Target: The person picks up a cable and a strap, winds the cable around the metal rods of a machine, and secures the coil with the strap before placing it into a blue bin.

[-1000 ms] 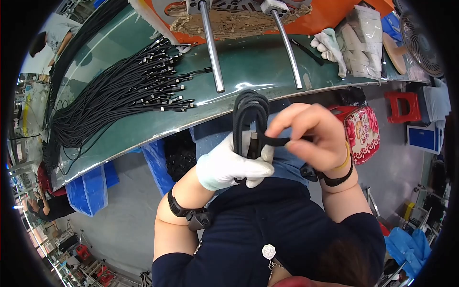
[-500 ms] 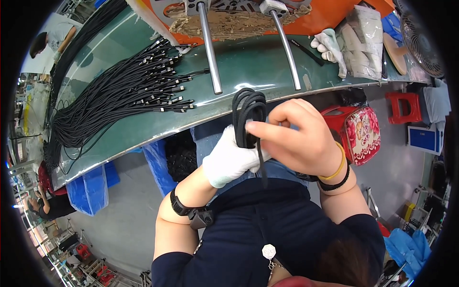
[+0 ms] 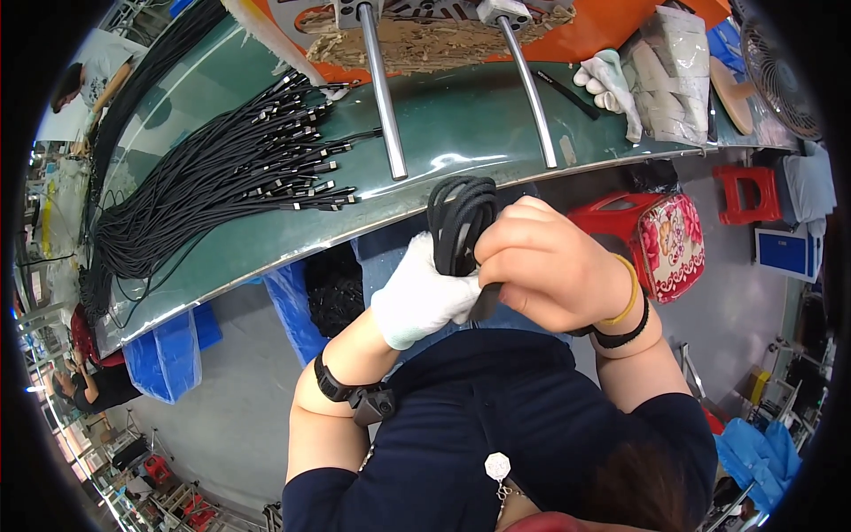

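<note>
A black cable [image 3: 463, 213], wound into a coil with loops standing upward, is held just past the table's near edge. My left hand [image 3: 415, 297], in a white glove, is closed around the coil's lower end. Bare and bent at the fingers, my right hand [image 3: 551, 270] presses against the coil's lower right side, thumb and fingers pinched on a dark strand there. Its fingertips partly cover what they grip. On the green table [image 3: 470, 106] to the left lies a big bundle of black cables [image 3: 186, 182], their metal-tipped plugs toward the middle.
Two metal rods [image 3: 383, 106] [image 3: 529, 97] jut over the table from a machine. At the right lie a white glove [image 3: 607, 84], a black pen-like tool [image 3: 567, 95] and a wrapped package [image 3: 669, 80]. A flowered cushion [image 3: 671, 248] rests beside a red stool; blue bags [image 3: 164, 359] hang below the table.
My right hand has come down and closed at the coil's lower right side, where its index finger pointed at the loops before. The coil has tilted slightly; my left hand keeps its grip.
</note>
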`<state>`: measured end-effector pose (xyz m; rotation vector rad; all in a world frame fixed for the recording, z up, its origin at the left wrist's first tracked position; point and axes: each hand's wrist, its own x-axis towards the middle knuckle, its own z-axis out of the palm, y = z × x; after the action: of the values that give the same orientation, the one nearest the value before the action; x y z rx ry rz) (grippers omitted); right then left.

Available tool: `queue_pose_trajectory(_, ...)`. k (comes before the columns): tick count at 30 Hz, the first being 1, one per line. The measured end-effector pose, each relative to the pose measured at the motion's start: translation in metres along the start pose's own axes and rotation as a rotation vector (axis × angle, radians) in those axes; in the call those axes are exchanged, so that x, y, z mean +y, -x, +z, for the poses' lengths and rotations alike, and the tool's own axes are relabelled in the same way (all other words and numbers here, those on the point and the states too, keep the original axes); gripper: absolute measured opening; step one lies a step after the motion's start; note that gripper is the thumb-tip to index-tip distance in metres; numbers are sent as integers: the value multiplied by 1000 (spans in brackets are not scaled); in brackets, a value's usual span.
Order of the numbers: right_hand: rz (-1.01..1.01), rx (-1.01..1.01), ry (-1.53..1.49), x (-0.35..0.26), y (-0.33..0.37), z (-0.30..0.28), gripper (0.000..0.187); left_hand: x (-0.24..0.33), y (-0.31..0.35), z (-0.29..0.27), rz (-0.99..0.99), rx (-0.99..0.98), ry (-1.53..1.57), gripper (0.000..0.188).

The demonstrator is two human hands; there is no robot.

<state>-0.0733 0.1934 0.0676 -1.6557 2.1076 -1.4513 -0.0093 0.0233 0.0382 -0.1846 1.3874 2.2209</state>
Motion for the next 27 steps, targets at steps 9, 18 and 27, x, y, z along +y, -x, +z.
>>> queue_pose_trajectory(9,235,421,-353,8,13,10,14,8,0,-1,-177,-125,308,17)
queue_pose_trajectory(18,223,349,-298,8,18,-3,16,2,-2,-5,-202,-85,283,17)
queue_pose_trajectory(27,15,147,-138,-2,12,5,24,-2,-4,-9,-70,-26,162,11)
